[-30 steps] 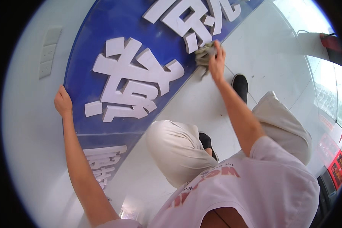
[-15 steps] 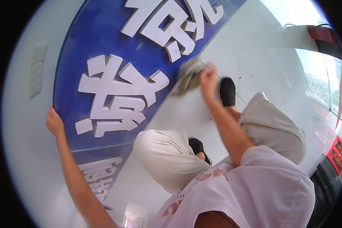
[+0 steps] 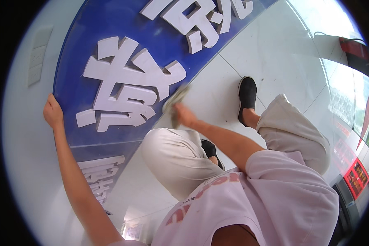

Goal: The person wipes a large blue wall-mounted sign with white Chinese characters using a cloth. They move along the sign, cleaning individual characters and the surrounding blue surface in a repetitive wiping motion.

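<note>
Right hand (image 3: 185,115) gripping blurred cloth (image 3: 176,98) at right edge of blue panel (image 3: 75,49) | left hand (image 3: 53,111) gripping panel's left edge

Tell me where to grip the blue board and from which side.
The blue board is probably best gripped by its left edge, coming from the person's left, with fingers curled over the rim. That margin is plain and smooth, while raised white characters crowd the face further in. The left hand is at that edge.
</note>
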